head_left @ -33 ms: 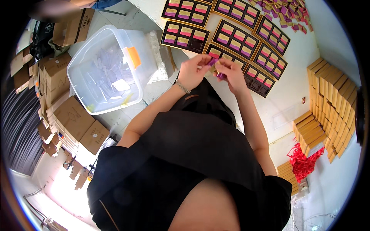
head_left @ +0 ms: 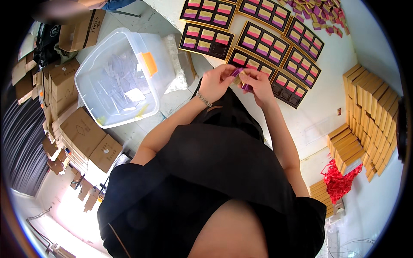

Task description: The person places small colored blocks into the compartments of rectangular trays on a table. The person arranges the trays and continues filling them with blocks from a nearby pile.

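Over the near edge of the white table [head_left: 316, 112], my two hands meet. My left hand [head_left: 215, 81] pinches a small purple-and-gold wrapped chocolate [head_left: 236, 72]. My right hand [head_left: 258, 84], close beside it, has closed fingers around purple-and-gold wrapped chocolates [head_left: 246, 87]; their exact number is hidden. Just beyond lies a black-and-gold box [head_left: 241, 58] of pink and purple pieces, its near part covered by my hands. To its right, another box [head_left: 292, 89] has several bare slots. The box at the left [head_left: 205, 39] shows one bare slot.
More filled boxes [head_left: 263, 42] cover the far table. A loose pile of wrapped pieces [head_left: 320, 17] lies far right. Stacked gold boxes [head_left: 370, 116] and red shredded paper [head_left: 340, 182] are at right. A clear plastic bin [head_left: 157, 101] and cardboard cartons [head_left: 81, 131] stand at left.
Both hands shift very slightly and the fingers turn a little around the wrapped chocolates. The boxes show no clear change.
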### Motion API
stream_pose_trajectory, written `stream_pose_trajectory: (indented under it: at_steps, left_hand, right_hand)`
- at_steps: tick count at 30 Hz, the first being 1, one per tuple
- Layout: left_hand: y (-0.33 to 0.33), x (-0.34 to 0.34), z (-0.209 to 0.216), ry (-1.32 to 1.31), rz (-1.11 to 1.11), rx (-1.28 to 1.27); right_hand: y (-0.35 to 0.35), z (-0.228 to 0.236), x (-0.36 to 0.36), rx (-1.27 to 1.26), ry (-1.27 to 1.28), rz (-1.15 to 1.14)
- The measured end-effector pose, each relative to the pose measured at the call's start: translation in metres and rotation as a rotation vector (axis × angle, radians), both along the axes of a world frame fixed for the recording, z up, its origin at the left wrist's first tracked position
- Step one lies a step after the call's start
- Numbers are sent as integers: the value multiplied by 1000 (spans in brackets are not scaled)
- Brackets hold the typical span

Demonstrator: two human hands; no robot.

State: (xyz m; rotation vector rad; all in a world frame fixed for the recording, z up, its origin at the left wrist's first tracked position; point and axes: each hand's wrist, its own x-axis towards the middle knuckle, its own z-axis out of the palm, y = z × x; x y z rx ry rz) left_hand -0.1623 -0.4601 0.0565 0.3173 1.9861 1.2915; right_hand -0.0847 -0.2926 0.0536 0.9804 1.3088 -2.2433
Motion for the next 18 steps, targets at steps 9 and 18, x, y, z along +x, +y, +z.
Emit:
stream_pose_trajectory:
  at_steps: [9, 18]
  left_hand:
    - [1, 19, 8, 707, -4, 166]
    - [-4, 0, 13, -330, 89, 549]
  right_hand:
    - [-18, 11, 22, -243, 17, -259]
    - [-11, 14, 19, -89, 90, -219]
